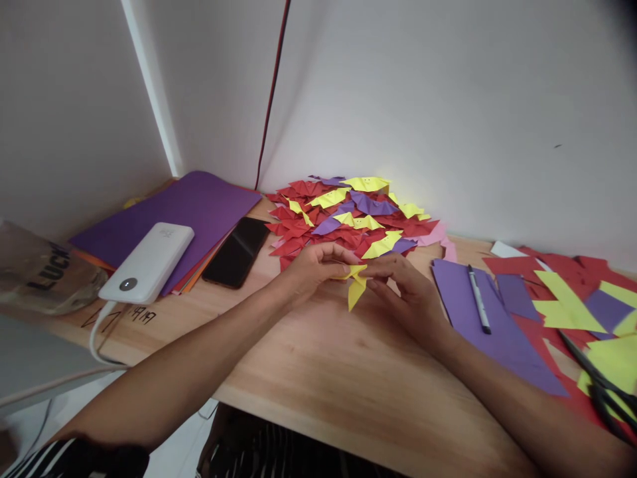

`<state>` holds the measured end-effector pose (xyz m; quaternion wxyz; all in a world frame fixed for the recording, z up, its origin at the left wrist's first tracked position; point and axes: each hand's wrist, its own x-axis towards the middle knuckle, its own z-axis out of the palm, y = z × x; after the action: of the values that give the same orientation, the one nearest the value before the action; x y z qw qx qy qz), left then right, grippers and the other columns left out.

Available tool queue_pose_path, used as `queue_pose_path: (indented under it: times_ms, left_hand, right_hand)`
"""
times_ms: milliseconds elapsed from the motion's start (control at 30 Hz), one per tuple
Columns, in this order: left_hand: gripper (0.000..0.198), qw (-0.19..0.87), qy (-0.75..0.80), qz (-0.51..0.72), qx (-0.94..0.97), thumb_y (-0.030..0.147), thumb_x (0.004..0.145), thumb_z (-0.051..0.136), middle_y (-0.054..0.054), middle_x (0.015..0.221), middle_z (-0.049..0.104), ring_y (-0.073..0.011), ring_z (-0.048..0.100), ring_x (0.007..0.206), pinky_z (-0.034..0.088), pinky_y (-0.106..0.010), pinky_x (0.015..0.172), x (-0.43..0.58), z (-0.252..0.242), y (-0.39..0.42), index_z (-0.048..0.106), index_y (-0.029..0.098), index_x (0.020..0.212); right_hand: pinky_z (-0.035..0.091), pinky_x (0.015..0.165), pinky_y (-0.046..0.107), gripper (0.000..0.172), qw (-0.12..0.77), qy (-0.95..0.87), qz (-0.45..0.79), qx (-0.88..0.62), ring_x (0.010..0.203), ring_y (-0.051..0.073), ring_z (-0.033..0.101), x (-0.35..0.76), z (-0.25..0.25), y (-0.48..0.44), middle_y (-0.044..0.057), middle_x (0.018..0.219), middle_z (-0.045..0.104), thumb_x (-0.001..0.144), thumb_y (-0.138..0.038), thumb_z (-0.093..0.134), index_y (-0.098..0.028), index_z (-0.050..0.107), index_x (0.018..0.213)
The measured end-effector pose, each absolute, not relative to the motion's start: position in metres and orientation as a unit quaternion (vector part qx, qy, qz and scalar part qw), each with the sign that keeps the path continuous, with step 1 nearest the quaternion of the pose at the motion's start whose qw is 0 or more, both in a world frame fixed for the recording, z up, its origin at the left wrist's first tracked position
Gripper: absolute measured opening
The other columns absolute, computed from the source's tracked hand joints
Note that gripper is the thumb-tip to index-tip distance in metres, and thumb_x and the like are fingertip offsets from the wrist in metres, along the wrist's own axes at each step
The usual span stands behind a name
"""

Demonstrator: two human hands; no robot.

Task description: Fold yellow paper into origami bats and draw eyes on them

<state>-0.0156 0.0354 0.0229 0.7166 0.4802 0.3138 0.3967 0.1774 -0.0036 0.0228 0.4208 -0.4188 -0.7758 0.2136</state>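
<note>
A small folded yellow paper figure (356,287) is held above the wooden table (318,372), one pointed flap hanging down. My left hand (318,269) pinches its left side between thumb and fingers. On its other side, my right hand (405,289) grips the paper with fingertips closed together. Just beyond both hands lies a heap of folded paper figures (303,229) in red, yellow and purple, some yellow ones bearing small drawn faces. Part of the held paper is hidden behind my fingers.
To the left are a white power bank (149,262) with a cable, a black phone (236,252), purple sheets (209,192) and a plastic bag (44,272). At right lie a marker (478,299) on purple paper (502,352), coloured scraps (572,299) and scissors (600,382).
</note>
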Motion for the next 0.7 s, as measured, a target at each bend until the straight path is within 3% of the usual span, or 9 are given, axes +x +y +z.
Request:
queue_pose_path:
  times_ms: [133,500,600,700]
  left_hand:
    - [0.02,0.75,0.301,0.351,0.473,0.011,0.067,0.07,-0.003,0.086,0.064,-0.009,0.06,0.077,0.045,-0.024,0.074,-0.018,0.022,0.037,0.065,0.013,0.087]
    - [0.021,0.769,0.302,0.323,0.461,0.014,0.07,0.07,-0.006,0.093,0.063,-0.0112,0.061,0.081,0.049,-0.028,0.077,-0.02,0.031,0.034,0.064,0.012,0.091]
    - [0.02,0.702,0.335,0.362,0.513,0.022,0.076,0.068,-0.006,0.097,0.064,-0.0129,0.06,0.086,0.047,-0.029,0.08,-0.02,0.034,0.033,0.063,0.014,0.094]
    - [0.019,0.545,0.39,0.438,0.599,0.031,0.083,0.061,-0.005,0.094,0.064,-0.0134,0.058,0.086,0.044,-0.027,0.079,-0.02,0.042,0.029,0.062,0.016,0.093]
  right_hand:
    - [0.048,0.071,0.032,0.019,0.416,-0.777,0.235,-0.409,0.081,0.016,0.056,0.179,0.022,-0.001,0.004,0.096,0.062,0.09,-0.022,0.055,-0.028,0.062,0.107]
    - [0.05,0.08,0.036,0.011,0.403,-0.749,0.302,-0.43,0.092,0.02,0.062,0.182,0.016,-0.003,0.005,0.096,0.067,0.09,-0.032,0.056,-0.026,0.063,0.096]
    - [0.049,0.078,0.036,0.011,0.419,-0.731,0.298,-0.448,0.091,0.02,0.061,0.182,0.015,-0.003,0.004,0.095,0.067,0.089,-0.032,0.057,-0.026,0.063,0.096]
    - [0.048,0.074,0.034,0.011,0.418,-0.722,0.271,-0.48,0.086,0.019,0.06,0.183,0.015,-0.001,0.004,0.093,0.067,0.089,-0.031,0.057,-0.026,0.064,0.096]
